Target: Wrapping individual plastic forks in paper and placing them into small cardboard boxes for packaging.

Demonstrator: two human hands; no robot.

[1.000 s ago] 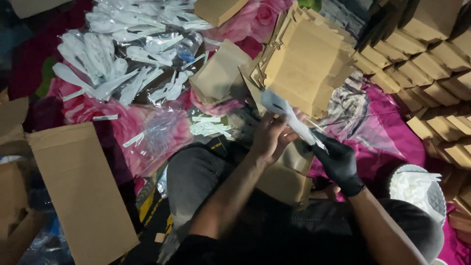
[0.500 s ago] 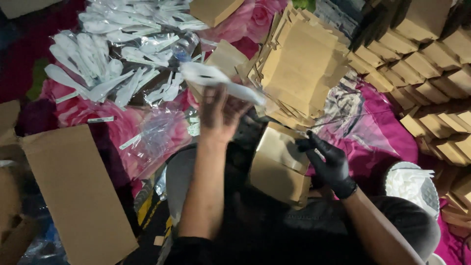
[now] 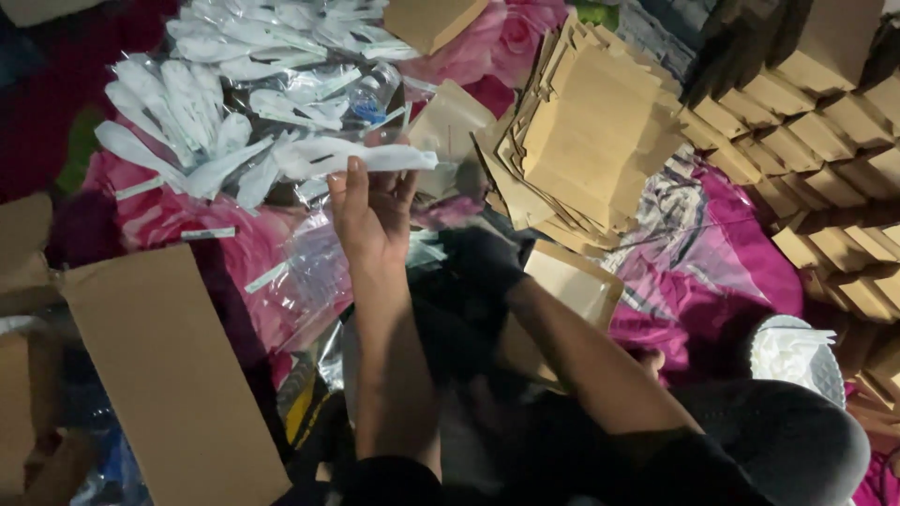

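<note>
White wrapped spoon (image 3: 361,159) pinched atop left hand (image 3: 370,220) fingertips.

The scene is dimly lit, and the corners are lost in shadow. The floor is covered by a pink cloth with a large rose print (image 3: 487,47), which is creased and seen between the piles. At the upper right, rows of folded brown cardboard boxes (image 3: 806,103) are stacked close together. A flat cardboard sheet (image 3: 169,375) is laid at the lower left. No wall or window is shown.
</note>
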